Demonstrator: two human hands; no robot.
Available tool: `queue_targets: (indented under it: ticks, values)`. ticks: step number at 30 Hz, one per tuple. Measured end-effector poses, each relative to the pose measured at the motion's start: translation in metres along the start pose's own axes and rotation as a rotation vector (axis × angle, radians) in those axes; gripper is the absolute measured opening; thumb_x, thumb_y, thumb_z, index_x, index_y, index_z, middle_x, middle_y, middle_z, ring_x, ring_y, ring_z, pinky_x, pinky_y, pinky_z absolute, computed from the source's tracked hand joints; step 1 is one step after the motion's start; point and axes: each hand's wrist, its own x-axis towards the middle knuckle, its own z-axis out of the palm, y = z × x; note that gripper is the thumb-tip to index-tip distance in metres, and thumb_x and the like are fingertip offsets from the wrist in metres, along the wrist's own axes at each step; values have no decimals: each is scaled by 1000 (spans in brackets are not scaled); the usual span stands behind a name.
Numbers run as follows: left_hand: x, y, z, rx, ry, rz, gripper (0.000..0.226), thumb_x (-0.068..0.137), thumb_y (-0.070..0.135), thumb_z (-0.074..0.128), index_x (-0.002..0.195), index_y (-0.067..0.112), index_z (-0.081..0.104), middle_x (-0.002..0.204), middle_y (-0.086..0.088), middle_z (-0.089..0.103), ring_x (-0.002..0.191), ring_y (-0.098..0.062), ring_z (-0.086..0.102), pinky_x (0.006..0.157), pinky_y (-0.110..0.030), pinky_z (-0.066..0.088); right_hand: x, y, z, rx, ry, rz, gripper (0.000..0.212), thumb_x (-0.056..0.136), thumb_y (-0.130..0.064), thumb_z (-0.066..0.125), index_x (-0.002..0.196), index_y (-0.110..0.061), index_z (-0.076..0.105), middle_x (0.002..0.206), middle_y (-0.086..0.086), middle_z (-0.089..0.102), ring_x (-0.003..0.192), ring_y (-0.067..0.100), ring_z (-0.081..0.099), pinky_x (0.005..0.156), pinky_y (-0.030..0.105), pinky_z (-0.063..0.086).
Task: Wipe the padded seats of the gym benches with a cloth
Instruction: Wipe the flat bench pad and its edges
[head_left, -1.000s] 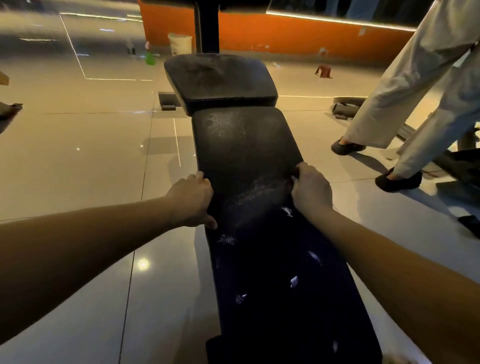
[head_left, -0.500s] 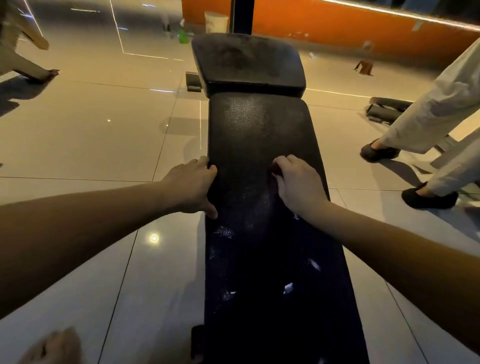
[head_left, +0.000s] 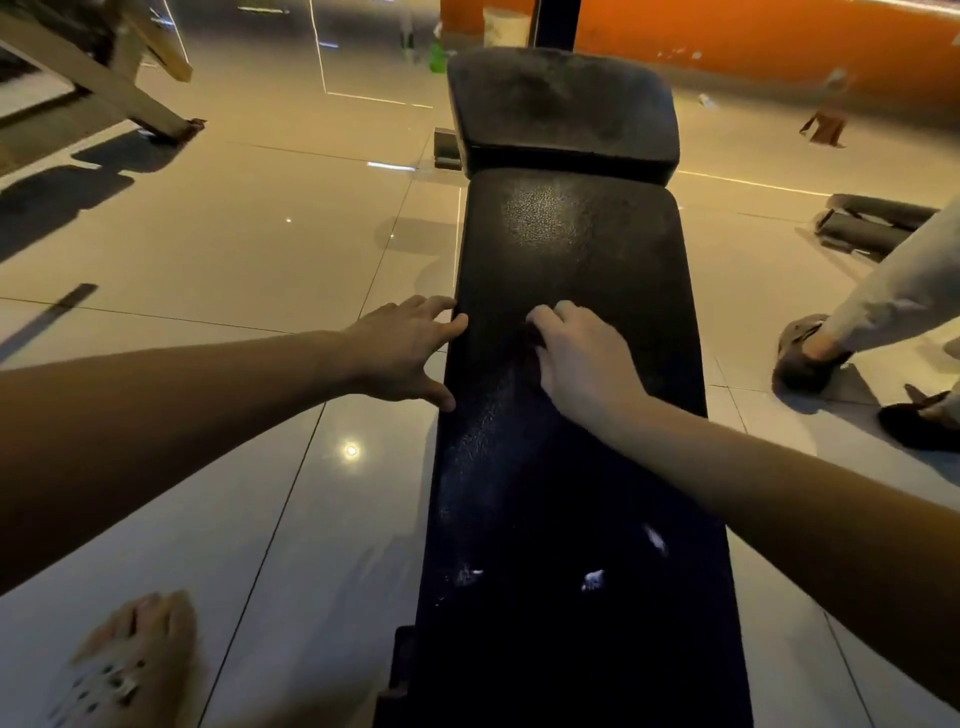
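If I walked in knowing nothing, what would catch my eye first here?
Probably the long black padded bench running up the middle of the shiny tiled floor, with a separate head pad at its far end. Two bare hands meet on it: the left hand braces its left edge, the right hand presses down mid-pad, any cloth hidden beneath. Behind glows an orange wall; someone's pale trouser leg stands at right.

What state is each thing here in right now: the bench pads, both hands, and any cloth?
Long bench pad: flat, dusty, white specks near the close end.
Short head pad: scuffed, dull, untouched.
Left hand: open, fingers spread on the pad's left edge.
Right hand: curled, pressing on the pad.
Cloth: hidden; cannot tell.
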Motion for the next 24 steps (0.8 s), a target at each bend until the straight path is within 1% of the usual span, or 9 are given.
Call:
queue_targets:
  ticks: [3,5,7,11,14,17,19,21,24]
  values:
    - [1,-3,2,-3,13,1,109,82,69,67,163,20,13,170,-9,8,153,-31,16,120,-44,28,-52,-51,8,135,-184,-244,36,90,-12,59,125,-19,58,111,6,55,103,28,55,79,43,53]
    - [2,-3,2,-5,13,1,111,82,69,68,163,19,13,170,-9,9,153,-31,17,119,-43,29,-93,-79,10,232,-373,-534,36,80,-12,66,116,-17,59,101,8,54,90,30,55,64,40,52]
    - [3,-2,3,-7,14,-4,111,82,69,68,163,19,13,170,-9,9,152,-31,18,119,-42,29,-96,-75,9,212,-409,-649,34,78,-14,65,111,-17,60,94,9,54,82,31,56,55,37,48]
    - [3,-1,4,-25,3,-7,110,83,66,69,164,20,11,170,-8,8,153,-31,17,120,-44,29,-22,-8,-5,41,-144,-242,33,89,-13,54,120,-21,62,103,8,59,99,33,61,75,42,55]
    - [2,0,4,-16,-12,-21,110,83,67,67,164,20,9,171,-8,7,154,-31,15,121,-44,28,-1,31,-14,-3,6,15,23,98,-20,56,121,-20,57,104,5,57,98,28,59,76,38,51]
    - [3,2,1,63,12,-24,108,83,69,66,163,19,14,169,-9,12,152,-31,20,117,-44,33,-41,-16,2,36,-77,-63,34,90,-11,58,124,-19,55,107,8,53,100,30,56,76,41,51]
    - [3,5,-1,102,21,-31,109,81,72,66,162,19,16,169,-9,13,151,-31,22,116,-43,35,-81,-57,10,136,-274,-350,40,86,-12,63,124,-17,52,105,11,52,95,32,54,67,43,51]
    - [3,7,-3,120,16,-38,109,80,73,66,162,19,18,169,-9,12,151,-31,21,115,-43,35,-94,-63,8,153,-366,-541,44,80,-10,69,121,-16,51,99,12,52,85,31,54,56,39,47]
    - [3,8,-6,123,17,-27,108,80,72,67,161,18,20,170,-9,9,152,-32,20,116,-44,35,-51,-15,0,80,-196,-315,38,83,-6,62,119,-16,60,98,12,55,89,35,58,63,41,51]
